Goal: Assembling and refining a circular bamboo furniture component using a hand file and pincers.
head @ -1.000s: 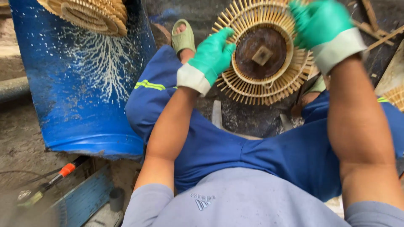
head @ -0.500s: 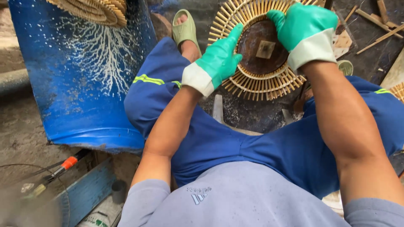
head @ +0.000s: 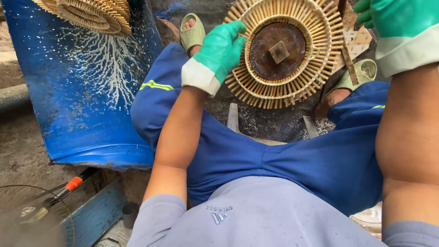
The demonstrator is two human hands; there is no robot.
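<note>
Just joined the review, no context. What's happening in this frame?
A seated person in green gloves works on a round bamboo-slat piece with a dark disc at its centre. The left hand grips its left rim. The right hand is raised at the upper right, off the piece. A blue barrel stands to the left, with similar woven pieces on top.

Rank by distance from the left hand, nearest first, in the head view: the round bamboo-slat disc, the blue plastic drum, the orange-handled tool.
From the left hand:
1. Round bamboo-slat disc, touching it, on its right.
2. Blue plastic drum, to its left.
3. Orange-handled tool, far lower left.
</note>
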